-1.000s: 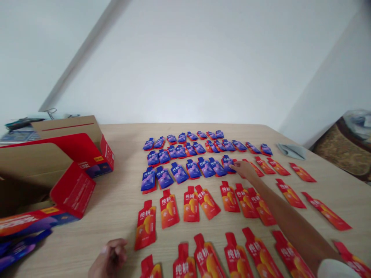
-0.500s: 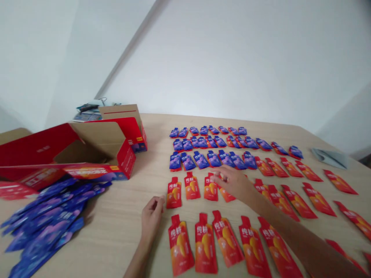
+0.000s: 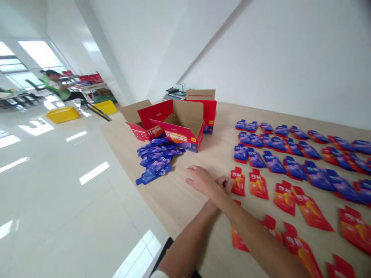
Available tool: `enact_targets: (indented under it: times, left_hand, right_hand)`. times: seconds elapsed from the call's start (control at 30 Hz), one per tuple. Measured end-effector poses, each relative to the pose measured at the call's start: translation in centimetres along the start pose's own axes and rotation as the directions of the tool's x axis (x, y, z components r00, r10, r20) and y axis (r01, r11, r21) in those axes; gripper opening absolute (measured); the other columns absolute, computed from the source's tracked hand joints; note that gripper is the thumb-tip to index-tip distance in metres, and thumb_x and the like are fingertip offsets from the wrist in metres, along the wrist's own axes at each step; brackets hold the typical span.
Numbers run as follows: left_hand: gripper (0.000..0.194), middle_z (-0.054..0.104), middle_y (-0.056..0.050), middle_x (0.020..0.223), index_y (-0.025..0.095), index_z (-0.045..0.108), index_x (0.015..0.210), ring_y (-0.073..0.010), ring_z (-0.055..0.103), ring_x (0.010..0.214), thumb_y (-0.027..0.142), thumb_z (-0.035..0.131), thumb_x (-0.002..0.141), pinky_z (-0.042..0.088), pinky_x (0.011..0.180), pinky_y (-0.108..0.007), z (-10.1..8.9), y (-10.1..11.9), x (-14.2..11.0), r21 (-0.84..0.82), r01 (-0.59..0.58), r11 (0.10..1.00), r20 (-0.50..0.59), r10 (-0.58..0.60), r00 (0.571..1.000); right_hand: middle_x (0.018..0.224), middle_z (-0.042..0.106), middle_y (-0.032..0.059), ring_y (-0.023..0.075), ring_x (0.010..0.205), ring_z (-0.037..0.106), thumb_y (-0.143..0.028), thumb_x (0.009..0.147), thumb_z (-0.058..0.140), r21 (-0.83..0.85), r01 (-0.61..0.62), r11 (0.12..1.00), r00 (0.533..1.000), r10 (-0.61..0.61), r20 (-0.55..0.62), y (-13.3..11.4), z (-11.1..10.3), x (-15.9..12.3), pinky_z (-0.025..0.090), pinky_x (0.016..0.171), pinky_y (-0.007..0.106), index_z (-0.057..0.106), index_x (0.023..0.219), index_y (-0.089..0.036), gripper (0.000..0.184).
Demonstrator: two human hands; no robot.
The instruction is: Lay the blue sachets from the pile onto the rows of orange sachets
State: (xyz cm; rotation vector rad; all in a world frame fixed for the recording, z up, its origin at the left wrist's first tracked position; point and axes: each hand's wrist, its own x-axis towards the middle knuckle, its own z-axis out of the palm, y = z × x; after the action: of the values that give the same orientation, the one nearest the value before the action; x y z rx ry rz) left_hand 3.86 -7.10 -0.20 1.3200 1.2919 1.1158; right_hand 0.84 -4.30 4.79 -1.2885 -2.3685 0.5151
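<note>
Head view: right arm (image 3: 246, 222) partly hides left hand (image 3: 225, 183).

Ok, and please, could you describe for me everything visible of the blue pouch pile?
The blue pouch pile is a loose, overlapping heap of narrow-necked pouches, apparently of shiny, flexible film, printed with purple fruit and pale lettering. It lies on the tabletop near its left edge, before the open red boxes; whether it touches them is unclear. No hand touches it.

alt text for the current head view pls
A person's forearms cross over a table: right hand open, left hand beside rows of red pouches. Beyond are rows of blue pouches; a blue pile lies by open boxes.
</note>
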Motion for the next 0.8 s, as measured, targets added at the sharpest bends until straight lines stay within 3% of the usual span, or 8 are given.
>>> enact_targets:
  times: [0.07,0.17,0.33,0.43,0.57,0.8]
  left_hand:
    - [0.036,0.045,0.004,0.053,0.020,0.054,0.054,-0.0128,0.037,0.052,0.028,0.074,0.083,0.026,0.052,-0.029,-0.1,-1.0,0.0,-0.004,0.008,1.000,0.012,-0.008,1.000]
    - [0.029,0.048,0.002,0.056,0.019,0.059,0.062,-0.0137,0.040,0.055,0.034,0.072,0.084,0.027,0.054,-0.030,-0.2,-2.3,-0.2,-0.047,-0.026,0.999,0.015,0.027,1.000]
    - [0.033,0.049,0.000,0.056,0.021,0.057,0.062,-0.0134,0.038,0.052,0.042,0.068,0.085,0.029,0.053,-0.031,-0.3,-2.6,0.2,-0.153,-0.003,0.988,-0.023,0.000,1.000]
    - [0.031,0.048,0.001,0.055,0.020,0.058,0.062,-0.0129,0.039,0.052,0.040,0.069,0.084,0.030,0.053,-0.029,-0.4,-2.4,0.3,-0.177,0.000,0.984,-0.073,-0.014,0.997]
    - [0.027,0.048,0.003,0.056,0.018,0.060,0.064,-0.0112,0.040,0.053,0.034,0.065,0.085,0.030,0.054,-0.025,-0.4,-2.2,0.1,-0.167,-0.037,0.985,-0.117,0.017,0.993]
    - [0.029,0.046,0.004,0.055,0.017,0.059,0.064,-0.0099,0.038,0.052,0.035,0.062,0.087,0.028,0.052,-0.024,-0.1,-1.9,-0.5,-0.122,-0.084,0.989,-0.083,0.074,0.994]
  right_hand:
    - [0.145,0.061,0.0172,0.0299,0.135,0.056,-0.030,0.094,0.068,-0.001,0.040,0.999,0.998,-0.040,0.041,-1.0,2.1,2.5,0.041,0.116,0.043,0.065,0.138,-0.014,0.046]
    - [0.145,0.061,0.0155,0.0281,0.134,0.057,-0.034,0.098,0.064,0.037,0.072,0.997,0.997,-0.072,0.010,-2.5,4.4,5.5,0.042,0.115,0.041,0.064,0.138,-0.015,0.044]
    - [0.124,0.071,0.0131,0.0262,0.114,0.067,-0.041,0.101,0.059,0.107,-0.019,0.994,0.998,0.025,-0.056,-3.7,6.7,8.3,0.050,0.099,0.038,0.068,0.126,-0.018,0.035]
    - [0.114,0.074,0.0112,0.0236,0.106,0.069,-0.037,0.098,0.065,0.210,-0.098,0.973,0.991,0.115,-0.071,-3.0,7.6,9.1,0.051,0.093,0.034,0.069,0.118,-0.018,0.027]
    - [0.095,0.079,0.0059,0.0196,0.086,0.072,-0.033,0.092,0.071,0.398,-0.182,0.899,0.979,0.202,-0.009,-2.0,8.4,9.5,0.052,0.079,0.028,0.075,0.100,-0.020,0.015]
    - [0.093,0.080,0.0062,0.0198,0.085,0.073,-0.037,0.092,0.067,0.550,-0.177,0.816,0.982,0.180,0.048,-1.5,7.9,8.6,0.052,0.076,0.027,0.076,0.090,-0.020,0.020]
